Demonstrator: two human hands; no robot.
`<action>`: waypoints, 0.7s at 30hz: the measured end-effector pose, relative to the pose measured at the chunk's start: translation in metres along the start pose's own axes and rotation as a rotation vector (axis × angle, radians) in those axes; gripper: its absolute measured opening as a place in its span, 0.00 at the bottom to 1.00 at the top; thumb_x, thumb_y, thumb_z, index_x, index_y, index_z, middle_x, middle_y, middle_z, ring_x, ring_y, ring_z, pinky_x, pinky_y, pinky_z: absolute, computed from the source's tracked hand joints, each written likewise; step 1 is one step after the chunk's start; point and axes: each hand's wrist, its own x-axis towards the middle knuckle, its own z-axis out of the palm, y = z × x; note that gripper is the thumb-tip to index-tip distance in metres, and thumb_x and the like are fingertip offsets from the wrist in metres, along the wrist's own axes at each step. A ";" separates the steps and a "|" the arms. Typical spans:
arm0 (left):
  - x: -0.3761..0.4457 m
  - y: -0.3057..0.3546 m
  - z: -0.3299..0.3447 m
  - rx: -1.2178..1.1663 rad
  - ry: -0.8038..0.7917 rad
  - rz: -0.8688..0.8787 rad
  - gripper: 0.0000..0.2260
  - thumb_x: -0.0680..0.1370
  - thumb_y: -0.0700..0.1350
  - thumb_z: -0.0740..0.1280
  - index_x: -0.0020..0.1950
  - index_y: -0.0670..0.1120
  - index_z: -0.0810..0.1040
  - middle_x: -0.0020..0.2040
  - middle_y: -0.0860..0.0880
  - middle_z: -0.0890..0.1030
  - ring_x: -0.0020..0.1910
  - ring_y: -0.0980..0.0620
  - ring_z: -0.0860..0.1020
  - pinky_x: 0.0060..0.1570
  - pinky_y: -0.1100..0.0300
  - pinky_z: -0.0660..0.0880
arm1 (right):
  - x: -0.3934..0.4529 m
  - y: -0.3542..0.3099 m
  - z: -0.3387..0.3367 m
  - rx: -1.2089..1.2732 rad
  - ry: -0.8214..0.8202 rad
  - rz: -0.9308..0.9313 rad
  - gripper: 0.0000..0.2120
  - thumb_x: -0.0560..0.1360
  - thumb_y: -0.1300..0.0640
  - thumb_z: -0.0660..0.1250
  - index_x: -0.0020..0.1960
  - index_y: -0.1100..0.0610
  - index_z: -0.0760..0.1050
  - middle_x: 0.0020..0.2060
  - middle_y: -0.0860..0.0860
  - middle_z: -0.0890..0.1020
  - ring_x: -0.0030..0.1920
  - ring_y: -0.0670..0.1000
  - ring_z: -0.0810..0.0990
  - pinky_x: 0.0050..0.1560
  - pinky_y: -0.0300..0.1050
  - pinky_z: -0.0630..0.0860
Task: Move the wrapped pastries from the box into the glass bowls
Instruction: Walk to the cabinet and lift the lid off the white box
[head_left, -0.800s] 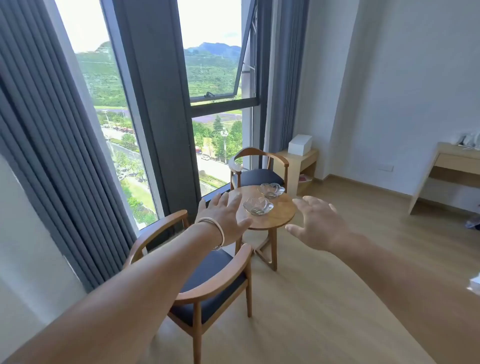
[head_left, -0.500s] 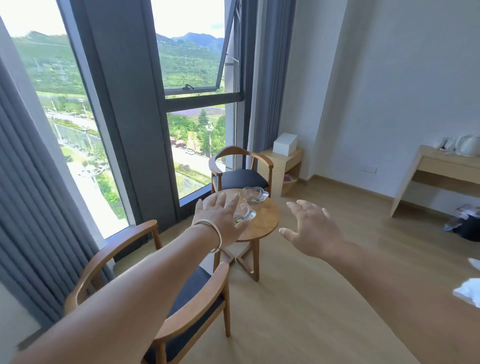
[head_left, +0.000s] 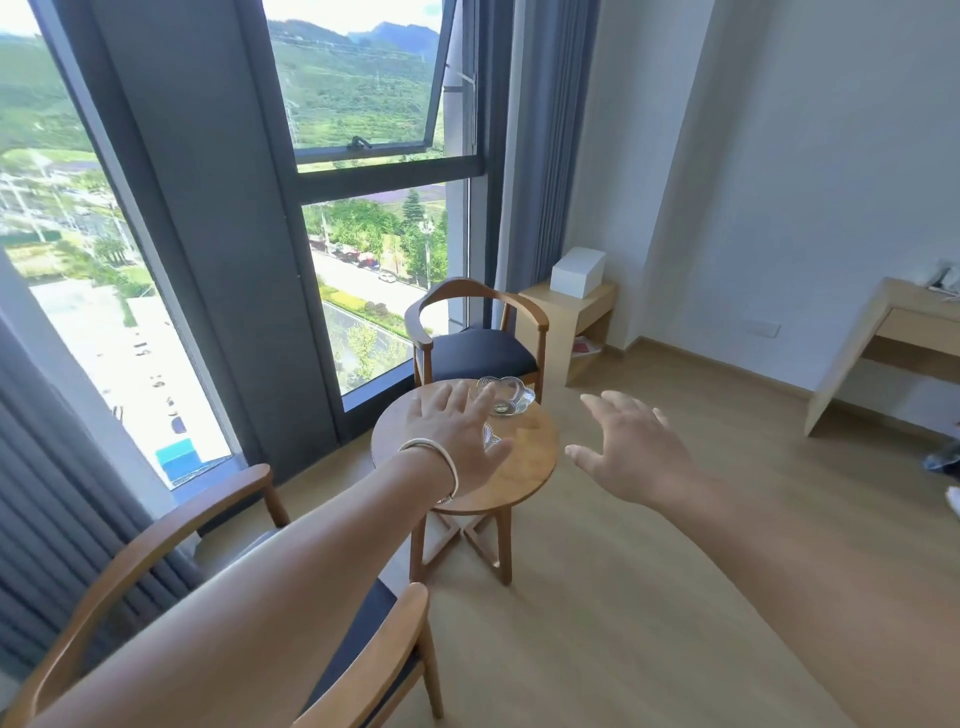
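Note:
Two empty glass bowls sit on a small round wooden table (head_left: 524, 457). The far bowl (head_left: 506, 396) is in plain sight; the near bowl (head_left: 491, 435) is mostly hidden behind my left hand (head_left: 457, 434). That hand, with a bracelet on its wrist, is stretched out in front of the table with the fingers spread and nothing in it. My right hand (head_left: 631, 452) hovers to the right of the table, also open and empty. A white box (head_left: 577, 272) stands on a low wooden shelf in the corner. No pastries are visible.
A wooden armchair (head_left: 475, 338) stands behind the table and another (head_left: 218, 587) is close at the lower left. Tall windows and grey curtains run along the left. A wooden desk (head_left: 893, 343) is against the right wall, with bare wood floor between it and the table.
The view has closed in on the table and turned left. Both hands stay outstretched and open; my left hand now covers more of the near bowl.

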 end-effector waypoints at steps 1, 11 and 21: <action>0.009 0.003 0.002 0.002 -0.002 0.000 0.34 0.77 0.69 0.48 0.78 0.57 0.42 0.80 0.49 0.48 0.78 0.46 0.47 0.74 0.40 0.45 | 0.008 0.006 0.002 0.006 -0.002 -0.002 0.34 0.77 0.38 0.61 0.77 0.49 0.55 0.77 0.53 0.59 0.77 0.53 0.54 0.75 0.56 0.50; 0.134 0.105 0.012 0.030 -0.022 -0.013 0.33 0.78 0.67 0.49 0.78 0.56 0.41 0.80 0.47 0.48 0.78 0.46 0.46 0.75 0.41 0.46 | 0.115 0.140 0.004 0.016 -0.006 -0.047 0.34 0.77 0.38 0.60 0.78 0.49 0.55 0.77 0.53 0.58 0.77 0.53 0.54 0.75 0.57 0.50; 0.267 0.215 0.023 0.073 -0.008 -0.030 0.33 0.78 0.67 0.48 0.78 0.56 0.42 0.80 0.47 0.49 0.78 0.46 0.46 0.74 0.42 0.46 | 0.212 0.279 -0.017 0.073 0.008 -0.064 0.34 0.77 0.38 0.61 0.78 0.49 0.55 0.77 0.53 0.58 0.77 0.53 0.53 0.76 0.58 0.49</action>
